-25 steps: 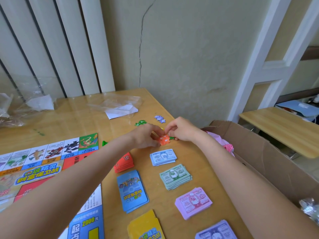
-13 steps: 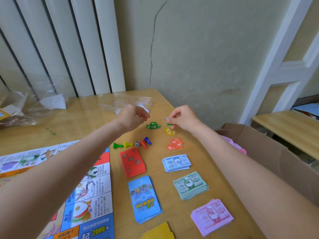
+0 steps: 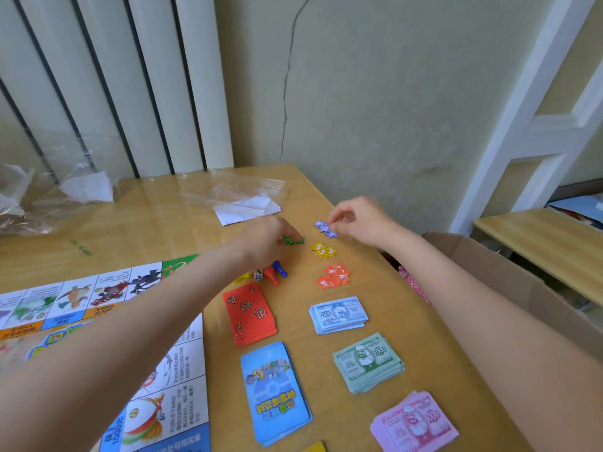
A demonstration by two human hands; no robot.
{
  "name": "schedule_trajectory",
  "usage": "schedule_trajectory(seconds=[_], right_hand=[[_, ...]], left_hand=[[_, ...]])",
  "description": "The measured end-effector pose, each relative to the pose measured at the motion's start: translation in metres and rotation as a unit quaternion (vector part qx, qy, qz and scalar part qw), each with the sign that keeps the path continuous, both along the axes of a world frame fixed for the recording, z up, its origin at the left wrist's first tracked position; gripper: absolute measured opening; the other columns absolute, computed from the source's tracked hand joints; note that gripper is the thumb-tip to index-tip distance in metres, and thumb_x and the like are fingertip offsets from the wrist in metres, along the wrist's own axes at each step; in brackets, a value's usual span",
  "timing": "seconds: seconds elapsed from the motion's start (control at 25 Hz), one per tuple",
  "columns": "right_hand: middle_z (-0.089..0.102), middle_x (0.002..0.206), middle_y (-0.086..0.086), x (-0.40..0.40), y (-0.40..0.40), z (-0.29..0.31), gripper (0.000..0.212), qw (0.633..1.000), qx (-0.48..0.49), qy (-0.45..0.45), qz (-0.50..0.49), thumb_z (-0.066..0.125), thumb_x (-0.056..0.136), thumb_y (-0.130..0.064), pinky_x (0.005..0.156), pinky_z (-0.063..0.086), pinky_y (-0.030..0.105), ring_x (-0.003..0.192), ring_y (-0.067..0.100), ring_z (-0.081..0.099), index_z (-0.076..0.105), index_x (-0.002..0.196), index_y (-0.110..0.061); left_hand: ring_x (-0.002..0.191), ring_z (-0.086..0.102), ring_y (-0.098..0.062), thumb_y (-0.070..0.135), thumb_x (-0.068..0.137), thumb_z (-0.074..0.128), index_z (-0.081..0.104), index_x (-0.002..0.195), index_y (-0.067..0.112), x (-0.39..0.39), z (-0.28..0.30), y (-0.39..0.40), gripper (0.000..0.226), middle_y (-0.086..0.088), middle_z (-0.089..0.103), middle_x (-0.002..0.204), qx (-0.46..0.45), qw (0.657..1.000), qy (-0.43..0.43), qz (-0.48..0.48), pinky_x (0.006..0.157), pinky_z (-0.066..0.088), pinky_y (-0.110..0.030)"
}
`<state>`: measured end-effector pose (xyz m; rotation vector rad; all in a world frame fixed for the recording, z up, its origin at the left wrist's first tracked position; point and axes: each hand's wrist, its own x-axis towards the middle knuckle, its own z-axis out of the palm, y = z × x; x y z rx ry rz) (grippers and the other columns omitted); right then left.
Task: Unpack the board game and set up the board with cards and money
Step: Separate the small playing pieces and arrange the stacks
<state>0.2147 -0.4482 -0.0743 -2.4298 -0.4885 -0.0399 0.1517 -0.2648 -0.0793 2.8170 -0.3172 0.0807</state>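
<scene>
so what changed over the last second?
Both hands left the orange tokens: left hand now touches the green tokens, right hand pinches at the purple tokens. Card decks, money stacks and board look unchanged.

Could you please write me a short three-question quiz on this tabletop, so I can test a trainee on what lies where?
1. True or false: the red cards lie farther from the person than the blue cards.
2. Which tokens does the right hand touch? A) orange tokens B) purple tokens C) yellow tokens
3. Fill in: the left hand has its grip on the ____ tokens.

Key
1. True: the red pile sits beyond the blue one, nearer the dice.
2. B.
3. Green.
</scene>
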Motion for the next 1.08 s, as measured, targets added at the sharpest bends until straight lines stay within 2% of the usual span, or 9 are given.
schedule_trajectory(seconds=[0.08,0.16,0.24,0.56,0.68,0.76,0.84,0.96,1.08], right_hand=[[0.059,0.088,0.002,-0.014,-0.007,-0.002,0.021,0.998,-0.034,0.021,0.058,0.07,0.081,-0.011,0.063,0.038,0.008,0.069,0.011,0.05,0.07,0.102,-0.01],[0.051,0.097,0.001,-0.019,-0.006,-0.007,0.031,0.991,-0.08,0.029,0.106,0.069,0.082,-0.015,0.077,0.041,0.019,0.08,0.013,0.049,0.067,0.113,-0.016],[0.046,0.101,0.001,-0.02,-0.003,-0.01,0.032,0.984,-0.119,0.011,0.132,0.066,0.085,-0.016,0.084,0.037,0.022,0.086,0.013,0.047,0.065,0.117,-0.019],[0.053,0.087,0.002,-0.017,-0.014,-0.01,0.025,0.993,-0.084,0.01,0.083,0.067,0.082,-0.004,0.062,0.038,0.011,0.079,0.013,0.053,0.07,0.105,-0.011],[0.053,0.082,-0.004,-0.016,-0.025,-0.01,0.03,0.995,-0.071,0.022,0.066,0.065,0.081,0.001,0.062,0.038,0.006,0.075,0.012,0.053,0.069,0.108,-0.011],[0.057,0.089,-0.001,-0.014,-0.03,-0.011,0.037,0.997,-0.04,0.036,0.056,0.064,0.08,0.006,0.066,0.039,0.007,0.074,0.012,0.052,0.065,0.113,-0.011],[0.058,0.095,0.005,-0.015,-0.031,-0.013,0.039,0.998,-0.016,0.043,0.044,0.064,0.079,0.008,0.066,0.04,0.009,0.073,0.013,0.052,0.063,0.114,-0.008],[0.06,0.097,0.006,-0.018,-0.031,-0.014,0.036,0.999,-0.014,0.037,0.036,0.063,0.079,0.007,0.061,0.039,0.005,0.064,0.005,0.049,0.064,0.112,-0.007],[0.055,0.086,-0.003,-0.021,-0.033,-0.012,0.031,0.997,-0.069,0.022,0.038,0.059,0.083,0.003,0.058,0.036,0.009,0.073,0.01,0.052,0.069,0.108,-0.012]], left_hand=[[0.125,0.046,-0.021,-0.001,0.088,0.041,0.054,0.129,0.015,0.001,-0.006,-0.005,0.046,-0.003,0.05,0.137,0.035,0.999,0.004,-0.023,0.098,0.035,-0.025],[0.131,0.039,-0.022,0.001,0.09,0.041,0.049,0.134,0.013,0.004,-0.008,-0.005,0.047,-0.005,0.042,0.144,0.063,0.998,0.005,-0.02,0.102,0.031,-0.025],[0.134,0.035,-0.021,0.0,0.091,0.04,0.044,0.138,0.014,0.004,-0.008,-0.003,0.05,-0.003,0.034,0.149,0.068,0.997,0.021,-0.009,0.102,0.027,-0.023],[0.129,0.041,-0.021,0.001,0.09,0.042,0.052,0.132,0.015,-0.003,-0.003,-0.011,0.045,-0.002,0.046,0.14,0.05,0.998,-0.013,-0.036,0.102,0.032,-0.026],[0.127,0.043,-0.022,0.001,0.089,0.041,0.053,0.131,0.015,-0.005,-0.006,-0.011,0.045,-0.003,0.048,0.138,0.048,0.998,-0.005,-0.042,0.102,0.033,-0.027],[0.128,0.041,-0.023,0.0,0.088,0.041,0.053,0.131,0.018,-0.007,-0.01,-0.011,0.048,-0.001,0.047,0.139,0.061,0.996,0.002,-0.064,0.105,0.032,-0.032],[0.133,0.035,-0.021,0.003,0.09,0.04,0.048,0.134,0.023,-0.01,-0.013,-0.015,0.05,0.005,0.043,0.143,0.087,0.992,0.009,-0.085,0.108,0.03,-0.039],[0.138,0.022,-0.016,0.004,0.093,0.036,0.035,0.142,0.029,-0.015,-0.014,-0.028,0.055,0.014,0.03,0.15,0.11,0.989,0.029,-0.094,0.109,0.024,-0.036],[0.139,0.019,-0.016,0.001,0.09,0.034,0.03,0.145,0.029,-0.013,-0.011,-0.036,0.061,0.013,0.024,0.153,0.116,0.987,0.045,-0.099,0.111,0.022,-0.036]])
